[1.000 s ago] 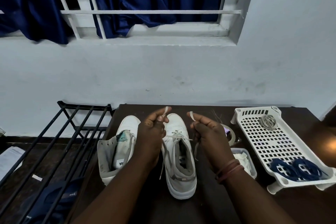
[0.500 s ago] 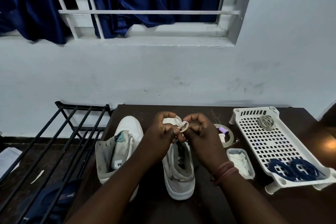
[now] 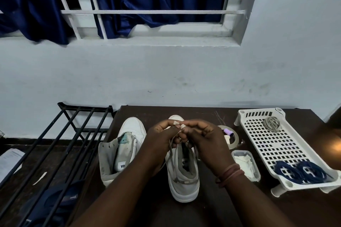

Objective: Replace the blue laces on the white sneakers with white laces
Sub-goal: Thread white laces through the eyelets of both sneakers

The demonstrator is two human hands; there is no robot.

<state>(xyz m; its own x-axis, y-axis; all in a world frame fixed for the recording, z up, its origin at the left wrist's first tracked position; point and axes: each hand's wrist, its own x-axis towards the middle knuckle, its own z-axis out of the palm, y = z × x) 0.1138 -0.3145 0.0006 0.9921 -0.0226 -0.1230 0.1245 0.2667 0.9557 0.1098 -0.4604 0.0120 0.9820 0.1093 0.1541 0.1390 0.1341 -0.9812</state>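
Only partial print legible. On the white tag inside the left sneaker (image 3: 120,148), lower left of centre: dark letters, upside down, reading roughly "AI", cut off by the forearm. On the tongue tag of the right sneaker (image 3: 184,171), centre of the frame: a dark mark, too small and sideways to read. On the paper sheet (image 3: 8,161) at the far left edge: blurred lines, unreadable.
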